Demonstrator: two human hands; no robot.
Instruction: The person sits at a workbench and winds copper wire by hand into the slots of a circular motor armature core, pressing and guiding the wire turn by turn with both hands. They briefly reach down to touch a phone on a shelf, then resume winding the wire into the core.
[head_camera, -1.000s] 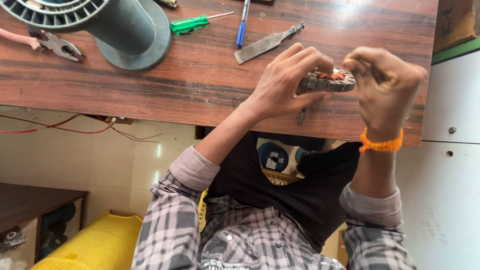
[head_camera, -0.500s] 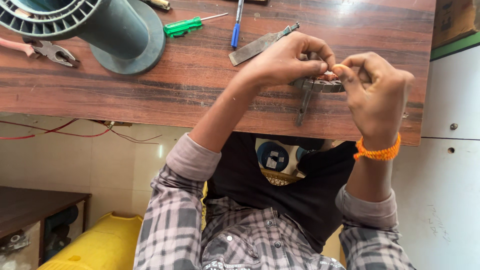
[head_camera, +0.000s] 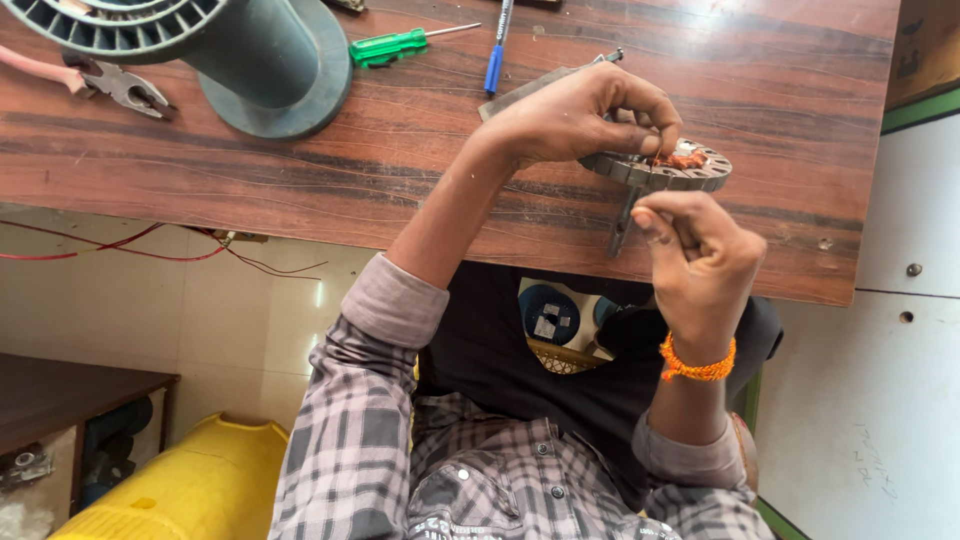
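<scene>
The left hand (head_camera: 575, 115) pinches the rim of a round grey stator (head_camera: 660, 168), fingertips at its copper winding (head_camera: 683, 158). Just below it, the right hand (head_camera: 700, 255) is curled nearly shut, perhaps gripping a thin wire, hard to tell. A metal file (head_camera: 520, 92) lies behind the left fingers.

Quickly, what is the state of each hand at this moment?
Left hand: closed, gripping the round grey metal slotted core with copper windings.
Right hand: closed in a pinch; what it holds cannot be told.
</scene>
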